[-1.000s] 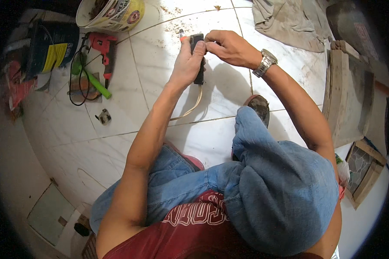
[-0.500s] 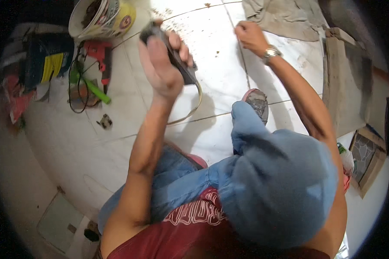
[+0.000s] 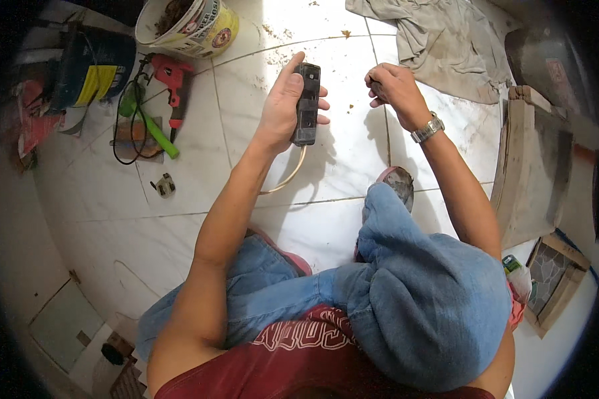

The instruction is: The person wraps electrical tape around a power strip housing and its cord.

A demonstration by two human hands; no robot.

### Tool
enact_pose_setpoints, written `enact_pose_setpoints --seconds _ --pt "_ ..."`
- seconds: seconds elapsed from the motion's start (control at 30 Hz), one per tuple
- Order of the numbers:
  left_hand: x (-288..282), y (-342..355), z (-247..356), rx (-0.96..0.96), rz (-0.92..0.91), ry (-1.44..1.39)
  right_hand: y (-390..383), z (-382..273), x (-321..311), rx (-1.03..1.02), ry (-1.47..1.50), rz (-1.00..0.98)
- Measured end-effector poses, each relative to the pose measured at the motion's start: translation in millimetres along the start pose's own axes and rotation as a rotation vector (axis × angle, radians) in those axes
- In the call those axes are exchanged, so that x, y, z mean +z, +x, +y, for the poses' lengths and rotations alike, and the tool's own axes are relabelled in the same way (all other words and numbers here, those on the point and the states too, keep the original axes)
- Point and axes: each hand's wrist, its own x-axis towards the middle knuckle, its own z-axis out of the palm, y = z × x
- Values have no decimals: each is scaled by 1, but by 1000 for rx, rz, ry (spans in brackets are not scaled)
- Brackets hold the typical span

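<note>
A black extension socket, with dark tape wound about its middle, lies along the palm of my left hand. The thumb is on its near side and the fingertips come round its right side. From its lower end a pale cable curves down toward my leg. My right hand, a metal watch on its wrist, is apart from the socket, to the right, over the tiles. Its fingers are curled together; whatever they may hold is hidden.
At far left are a bucket, a red power drill and a green-handled tool. A small metal piece lies on the tiles. A grey cloth is spread at far right, near a wooden frame.
My left hand has turned so the socket's face shows, and it is steadier. The right hand sits lower in view, fingers still curled. The view has shifted a little.
</note>
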Motion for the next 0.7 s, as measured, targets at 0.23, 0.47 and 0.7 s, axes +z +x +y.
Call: enact_pose_setpoints --seconds 0.23,0.47,0.7 --pt "6 -6 -6 73 -158 222 -3 1 -1 -19 47 -9" --pt "13 -4 -10 64 -72 249 -11 0 -4 -10 74 -17" --pt "-2 2 -18 -142 -104 -127 -14 7 -5 -3 99 -21"
